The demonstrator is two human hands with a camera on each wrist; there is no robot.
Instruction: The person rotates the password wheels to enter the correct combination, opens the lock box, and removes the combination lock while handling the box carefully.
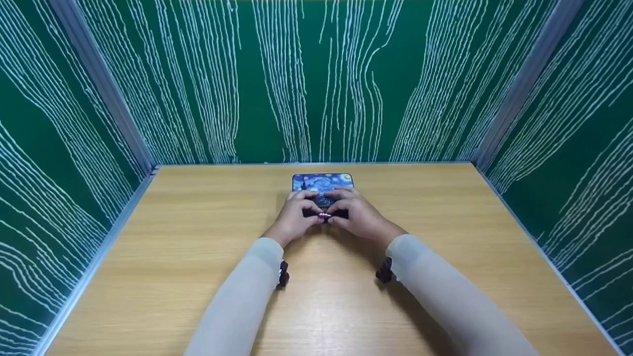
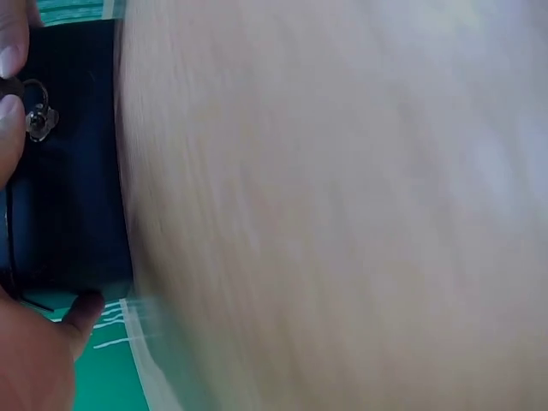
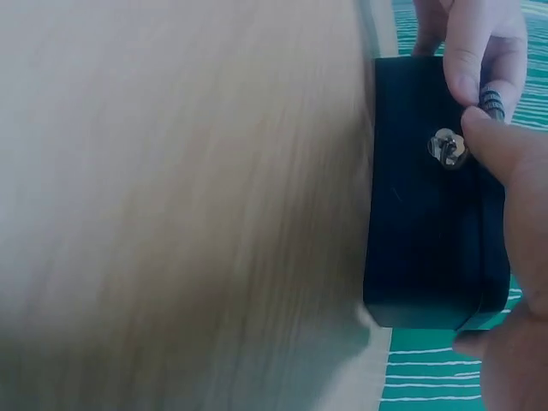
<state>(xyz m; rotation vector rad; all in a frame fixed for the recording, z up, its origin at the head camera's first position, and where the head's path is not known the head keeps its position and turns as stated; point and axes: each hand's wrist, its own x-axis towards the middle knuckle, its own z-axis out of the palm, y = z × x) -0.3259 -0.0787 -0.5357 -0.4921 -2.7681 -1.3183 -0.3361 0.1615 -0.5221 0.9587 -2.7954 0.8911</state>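
Observation:
A dark box (image 3: 419, 248) with a blue swirling painted lid (image 1: 322, 182) stands toward the back of the table. At its front face, both hands meet on a small combination padlock (image 3: 492, 102) with ringed number dials. My left hand (image 1: 295, 217) pinches the padlock between thumb and finger from the left. From the right, my right hand (image 1: 362, 216) pinches it too, its thumb close to the left thumb. Below the padlock, a metal clasp (image 3: 447, 149) shows on the box front. Other fingers of both hands lie along the box's sides and lid, partly out of sight.
The wooden table (image 1: 207, 247) stretches around the box. Green walls (image 1: 267, 99) with white wavy lines stand at the back and both sides, with grey metal posts (image 1: 101, 84) in the corners. Each wrist carries a small black camera (image 1: 283, 275).

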